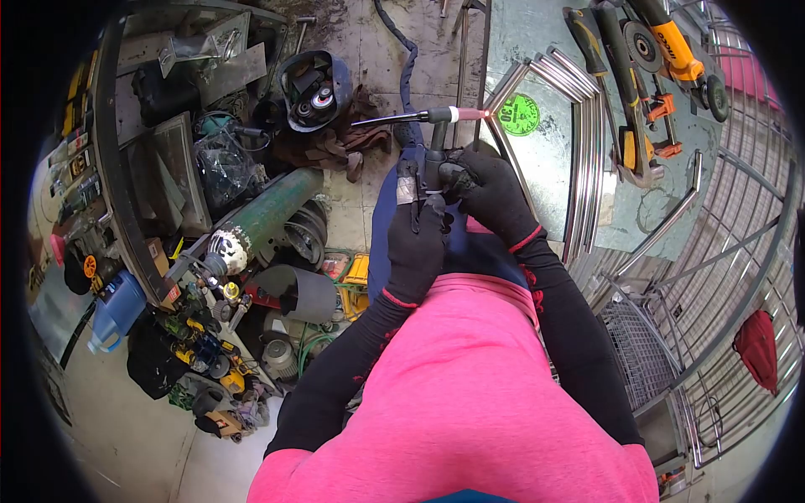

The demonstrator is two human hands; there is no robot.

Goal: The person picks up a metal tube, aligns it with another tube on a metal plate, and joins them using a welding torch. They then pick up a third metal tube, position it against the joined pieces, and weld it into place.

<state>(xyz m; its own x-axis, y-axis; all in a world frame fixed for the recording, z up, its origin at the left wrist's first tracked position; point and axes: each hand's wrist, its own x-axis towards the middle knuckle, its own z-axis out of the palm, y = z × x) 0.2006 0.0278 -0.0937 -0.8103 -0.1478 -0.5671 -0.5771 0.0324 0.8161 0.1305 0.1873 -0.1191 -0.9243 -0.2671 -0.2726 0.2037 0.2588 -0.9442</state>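
Observation:
A welding torch (438, 116) with a pink cup lies level above my hands, its tip glowing orange at the end of bent metal tubes (579, 159). My left hand (417, 251), in a black glove, is closed around the torch's handle, near a patch of silvery tape. Beside it, my right hand (495, 194), also gloved in black, has its fingers curled against the torch's neck; the fingertips are partly hidden in the dark glove. A dark cable (408, 67) runs up from the handle. Next to the tip, a round green sticker (519, 115) lies on the metal table (654, 220).
Clamps (635, 126) and an orange angle grinder (673, 46) lie at the upper right. On the left are a welding helmet (314, 90), a green gas cylinder (272, 210) and a blue jug (119, 308). Metal racks (738, 251) stand at the right.

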